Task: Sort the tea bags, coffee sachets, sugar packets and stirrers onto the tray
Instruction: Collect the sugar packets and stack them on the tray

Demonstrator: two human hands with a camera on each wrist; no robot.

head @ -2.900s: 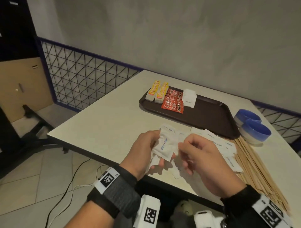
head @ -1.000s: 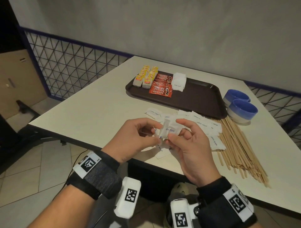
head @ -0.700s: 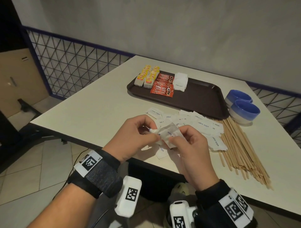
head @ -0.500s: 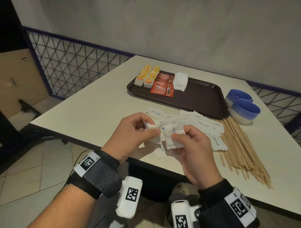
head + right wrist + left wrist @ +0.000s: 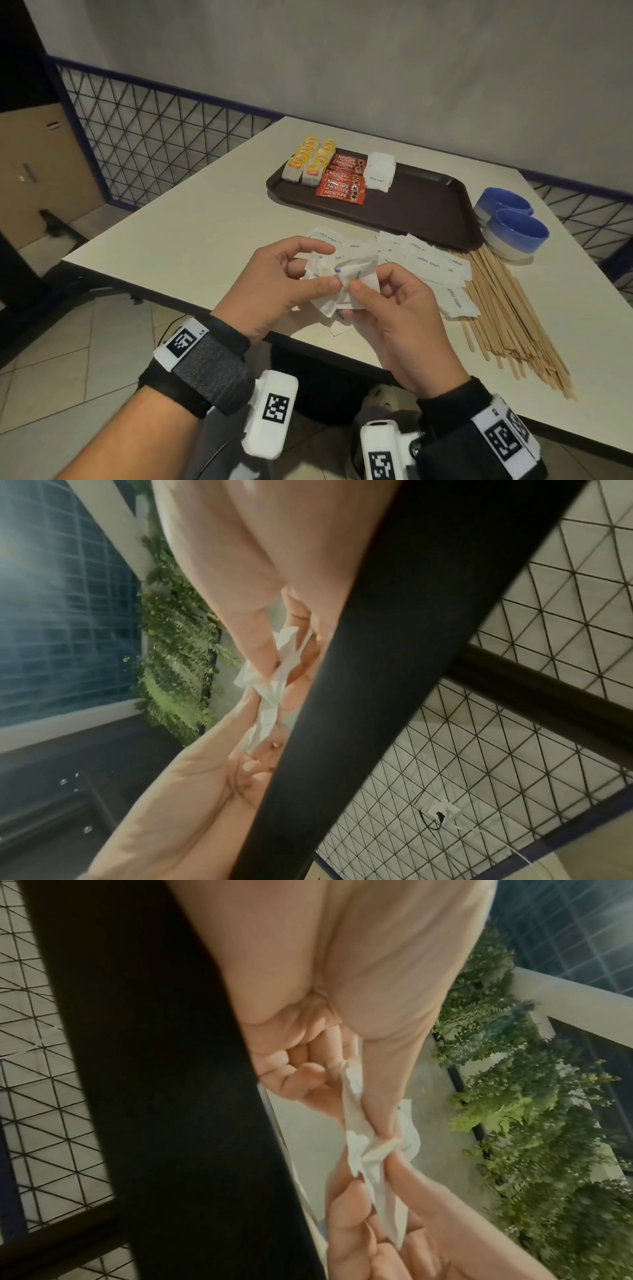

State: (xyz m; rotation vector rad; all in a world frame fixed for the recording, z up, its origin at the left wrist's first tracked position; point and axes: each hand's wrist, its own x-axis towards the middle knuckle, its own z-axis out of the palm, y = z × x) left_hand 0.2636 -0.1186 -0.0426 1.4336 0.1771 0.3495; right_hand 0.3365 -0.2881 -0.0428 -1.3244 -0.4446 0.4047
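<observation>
Sorting task, head view read left to right, with me watching remotely. On the brown tray (image 5: 428, 202), at its far-left end, lie the yellow tea bags (image 5: 310, 162), then the red coffee sachets (image 5: 342, 180), then a small stack of sugar packets (image 5: 379, 172); the rest of the tray is bare. In the foreground my left hand (image 5: 277, 287) pinches a few crumpled white packets (image 5: 323, 274) between thumb and fingers, and my right hand (image 5: 394, 308) pinches a further packet (image 5: 359, 274) pressed against them. Half a second ago the two hands held their packets slightly apart; now the paper edges meet, and both wrist views show one crushed wad clamped between the two sets of fingertips. I read this as squaring loose sugar into one bundle before it goes to the tray. The loose sugar pile (image 5: 424, 263) on the table (image 5: 171, 240) looks much as it did a second ago, and the wooden stirrers (image 5: 507, 308) to its right are untouched, fanned on the table near the two blue bowls (image 5: 513, 229). Tea and coffee appear done; most sugar and all stirrers remain.
</observation>
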